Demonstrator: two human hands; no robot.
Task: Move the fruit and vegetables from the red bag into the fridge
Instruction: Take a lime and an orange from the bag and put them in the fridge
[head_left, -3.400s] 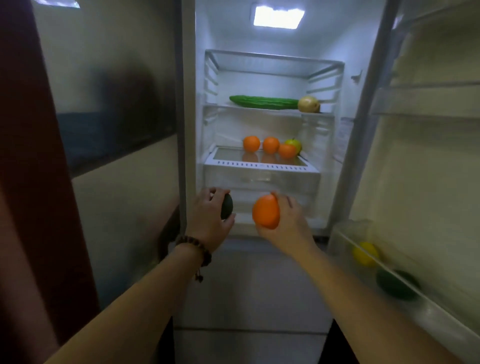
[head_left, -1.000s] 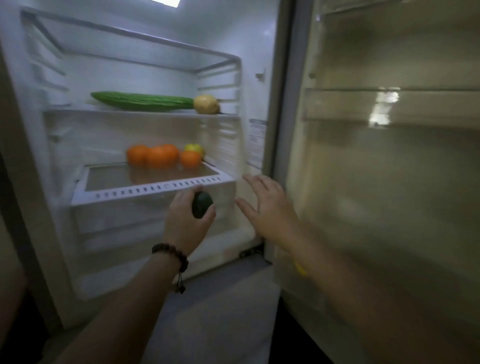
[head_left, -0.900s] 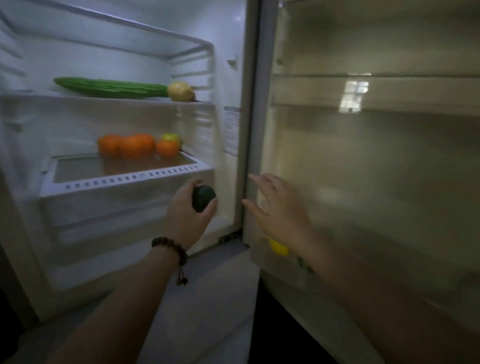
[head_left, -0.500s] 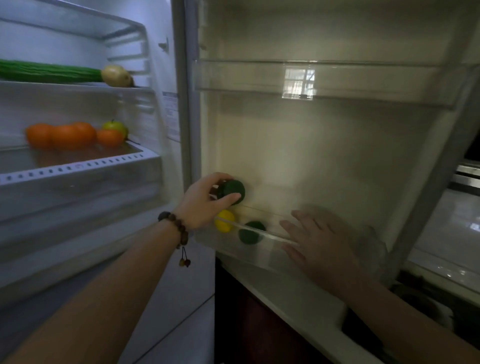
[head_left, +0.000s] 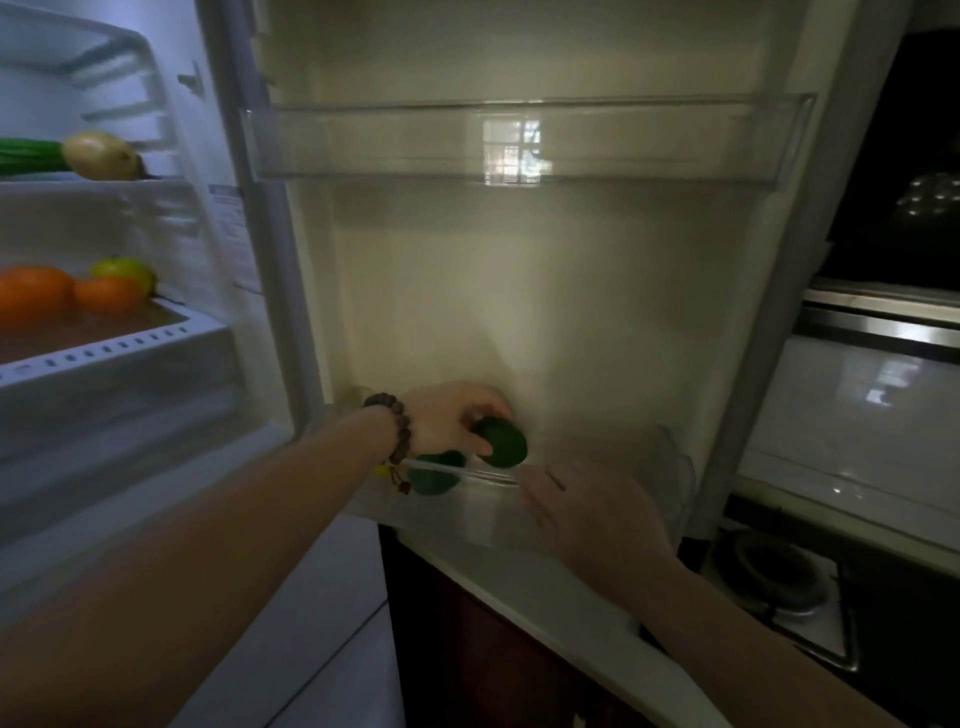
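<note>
My left hand (head_left: 448, 420) grips a dark green avocado (head_left: 501, 442) and holds it just inside the lower door bin (head_left: 670, 467) of the open fridge. A second dark green fruit (head_left: 434, 472) lies in that bin, and a bit of yellow fruit (head_left: 383, 470) shows behind my wrist. My right hand (head_left: 592, 512) rests with straight fingers on the bin's clear front wall. Inside the fridge, oranges (head_left: 36, 293) and a green apple (head_left: 124, 270) sit on the middle shelf. A cucumber (head_left: 28, 156) and an onion (head_left: 101, 155) lie on the shelf above. The red bag is out of view.
An upper door bin (head_left: 519, 140) holds nothing. To the right of the door stand a white counter (head_left: 852, 431) and a gas hob (head_left: 779, 582). A dark cabinet front (head_left: 493, 639) is below the door.
The orange left my right hand early on, and the hand went to the door bin. My left hand carried the avocado right and down into the lower door bin. The view swung right.
</note>
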